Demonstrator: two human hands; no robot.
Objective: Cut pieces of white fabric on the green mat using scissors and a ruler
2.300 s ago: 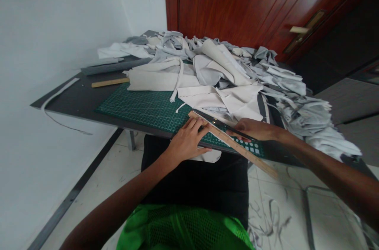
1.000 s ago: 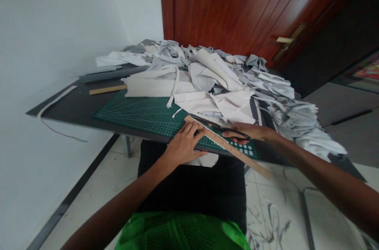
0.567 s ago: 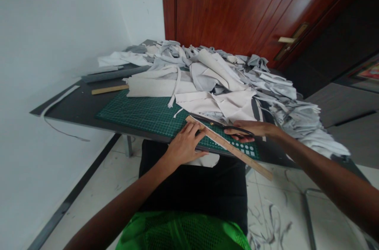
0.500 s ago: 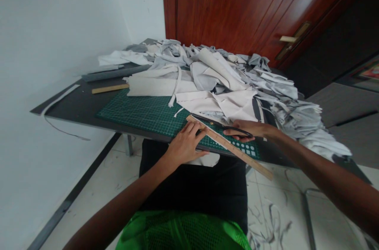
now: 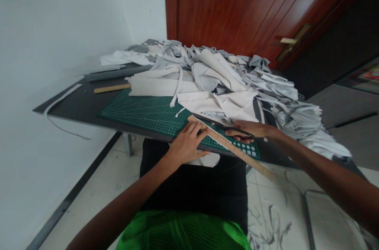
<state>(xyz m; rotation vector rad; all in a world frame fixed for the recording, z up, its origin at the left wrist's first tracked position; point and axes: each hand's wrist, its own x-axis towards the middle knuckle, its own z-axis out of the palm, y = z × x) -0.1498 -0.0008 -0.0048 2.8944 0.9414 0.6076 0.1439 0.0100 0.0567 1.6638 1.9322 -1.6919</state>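
Wooden ruler [image 5: 237, 151], tan and long, with small dark marks along its face: it lies slantwise before you on the green cutting mat [image 5: 142, 114], with thin white margins showing along its sides. Your left hand [image 5: 188, 141] lies over the ruler's far end, fingers bent onto the wood and thumb spread toward the table's front edge; whether it grips or only presses, you cannot tell. Your right hand [image 5: 247, 127] is closed on the handles of the black scissors [image 5: 220, 125], whose blades run beside the ruler's far side.

The ruler's near end juts past the table [image 5: 74, 102] edge, above the floor. A white flap [image 5: 207, 160] hangs below that edge, near your left thumb. To the left of your left hand you have a broad stretch of bare grid. Just beyond the scissors, pale cloth [image 5: 237, 104] crowds the mat, and folded grey pieces [image 5: 302, 120] bound your right forearm's far side.
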